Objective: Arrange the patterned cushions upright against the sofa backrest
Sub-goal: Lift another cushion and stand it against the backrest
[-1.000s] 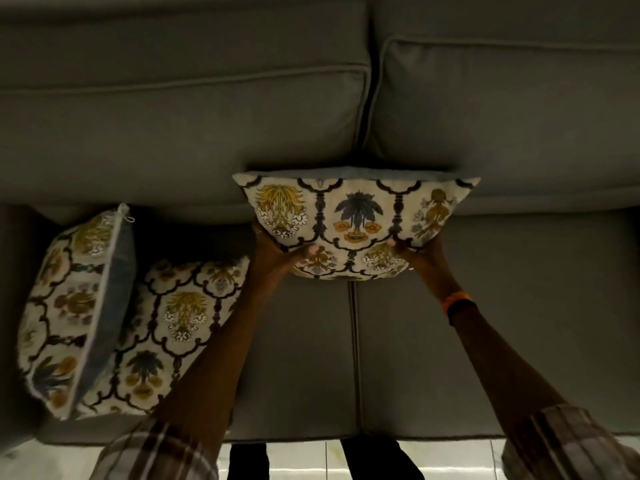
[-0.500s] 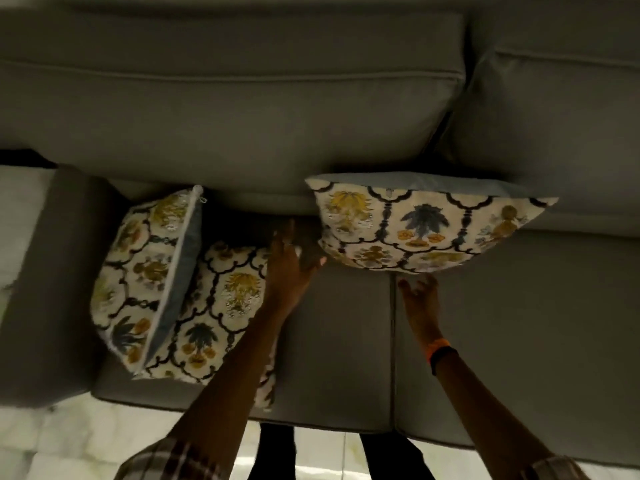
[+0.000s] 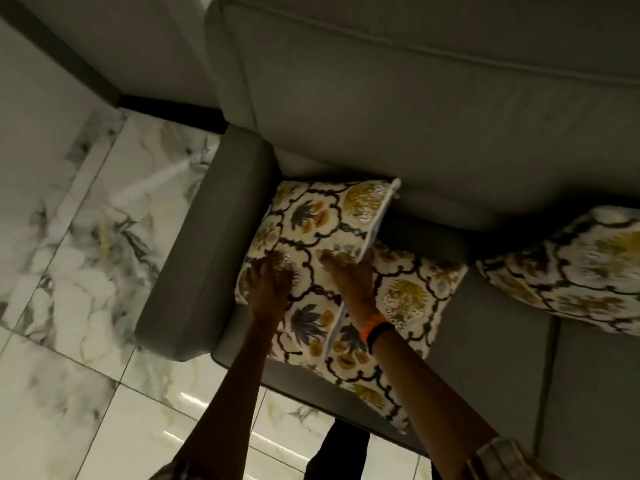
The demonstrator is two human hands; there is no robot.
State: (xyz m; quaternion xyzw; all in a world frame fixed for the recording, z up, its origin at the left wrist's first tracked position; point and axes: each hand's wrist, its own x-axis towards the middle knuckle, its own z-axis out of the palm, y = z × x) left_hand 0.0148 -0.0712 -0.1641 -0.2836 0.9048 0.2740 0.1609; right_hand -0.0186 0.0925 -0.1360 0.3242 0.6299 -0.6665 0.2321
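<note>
Head view of a grey sofa point(image 3: 433, 109) seen from above, at the end beside its armrest point(image 3: 204, 258). Half a second earlier both hands were drawing back from a patterned cushion just stood against the backrest; that cushion point(image 3: 571, 268) now lies at the right edge of the view, leaning on the back cushion, and appears placed. The hands have since crossed to the armrest end and landed on the tilted cushion point(image 3: 322, 233), which leans against the armrest with its top corner touching the backrest. The left hand point(image 3: 268, 284) lies spread and flat on its patterned face; the right hand point(image 3: 349, 275), with an orange-and-black wristband point(image 3: 375, 329), is open with fingertips pressing the face near the cushion's right edge. Neither hand is seen to close around the fabric, so contact looks like a press, not yet a full grasp. Beneath and to the right, a flat cushion point(image 3: 408, 296) lies on the seat, partly covered. One cushion is judged done, and two remain, the tilted one next.
</note>
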